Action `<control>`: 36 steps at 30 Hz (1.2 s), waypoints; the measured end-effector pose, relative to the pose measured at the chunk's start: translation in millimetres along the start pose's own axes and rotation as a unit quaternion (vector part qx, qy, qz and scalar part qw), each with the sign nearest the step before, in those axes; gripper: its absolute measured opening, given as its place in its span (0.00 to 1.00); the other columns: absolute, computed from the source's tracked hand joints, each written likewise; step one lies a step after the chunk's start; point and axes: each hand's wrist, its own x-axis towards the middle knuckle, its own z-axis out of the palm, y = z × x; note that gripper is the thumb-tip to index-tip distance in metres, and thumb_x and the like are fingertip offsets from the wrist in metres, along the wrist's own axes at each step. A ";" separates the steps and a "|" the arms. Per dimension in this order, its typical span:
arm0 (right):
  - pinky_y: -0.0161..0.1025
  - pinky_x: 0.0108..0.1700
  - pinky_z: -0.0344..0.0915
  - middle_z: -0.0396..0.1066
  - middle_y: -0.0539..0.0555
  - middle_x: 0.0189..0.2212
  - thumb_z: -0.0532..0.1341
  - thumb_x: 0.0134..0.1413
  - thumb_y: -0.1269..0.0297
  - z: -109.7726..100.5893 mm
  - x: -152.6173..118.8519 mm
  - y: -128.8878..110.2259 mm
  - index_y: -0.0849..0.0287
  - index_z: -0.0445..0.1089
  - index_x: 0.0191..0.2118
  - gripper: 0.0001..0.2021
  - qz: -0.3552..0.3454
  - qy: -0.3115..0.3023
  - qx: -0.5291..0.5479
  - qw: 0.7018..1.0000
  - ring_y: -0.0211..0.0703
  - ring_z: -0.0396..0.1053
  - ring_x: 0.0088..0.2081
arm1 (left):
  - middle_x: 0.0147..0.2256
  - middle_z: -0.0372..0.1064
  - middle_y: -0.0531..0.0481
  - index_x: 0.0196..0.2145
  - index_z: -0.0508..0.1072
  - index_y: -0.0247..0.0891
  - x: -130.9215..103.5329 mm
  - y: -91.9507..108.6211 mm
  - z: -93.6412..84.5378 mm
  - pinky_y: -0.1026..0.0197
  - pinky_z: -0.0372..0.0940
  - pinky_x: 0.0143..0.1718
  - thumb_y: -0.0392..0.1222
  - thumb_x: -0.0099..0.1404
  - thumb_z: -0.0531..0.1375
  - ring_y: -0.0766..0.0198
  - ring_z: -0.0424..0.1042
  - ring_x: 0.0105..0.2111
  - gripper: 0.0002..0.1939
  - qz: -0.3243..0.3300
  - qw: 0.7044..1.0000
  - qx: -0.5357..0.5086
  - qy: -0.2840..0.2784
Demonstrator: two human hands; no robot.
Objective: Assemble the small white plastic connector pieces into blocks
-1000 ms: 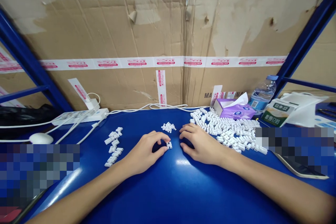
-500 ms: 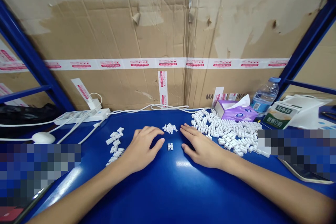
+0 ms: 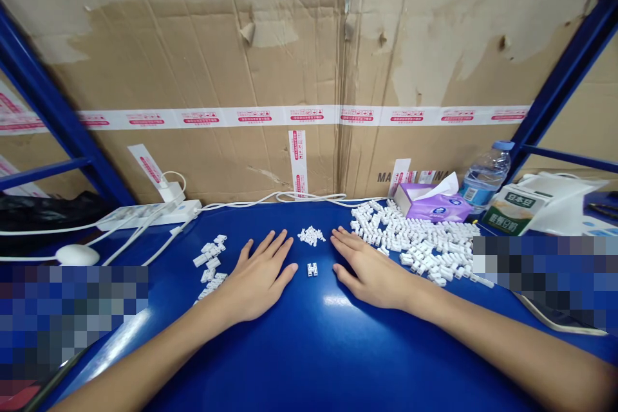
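My left hand (image 3: 263,280) lies palm down on the blue table (image 3: 309,354), fingers spread, with nothing in it. Palm down on the other side, my right hand (image 3: 369,270) has its fingers stretched out and its thumb apart, also holding nothing. Between the two thumbs sits a small white two-part connector piece (image 3: 313,269), touched by neither hand. Just beyond it is a little heap of small white pieces (image 3: 311,235). White connectors (image 3: 211,257) lie in a loose group left of my left hand. A large spread of similar white connectors (image 3: 425,244) lies beyond and right of my right hand.
A purple tissue pack (image 3: 434,201), a water bottle (image 3: 485,174) and a green-and-white carton (image 3: 516,209) stand at the back right. A power strip (image 3: 149,214) with white cables is at the back left. Cardboard (image 3: 217,77) walls off the back.
My left hand has flattened and spread its fingers, drawing slightly back to the left from the small heap. My right hand has stayed in place.
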 end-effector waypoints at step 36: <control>0.49 0.50 0.63 0.77 0.57 0.45 0.56 0.62 0.82 -6.6 8.6 -0.4 0.58 0.77 0.51 0.19 -0.145 0.042 0.045 0.987 0.49 0.70 0.48 | 0.57 0.73 0.46 0.52 0.78 0.43 -4.5 25.0 -14.2 0.41 0.64 0.58 0.43 0.72 0.54 0.49 0.71 0.58 0.16 0.075 0.993 -0.051 0.071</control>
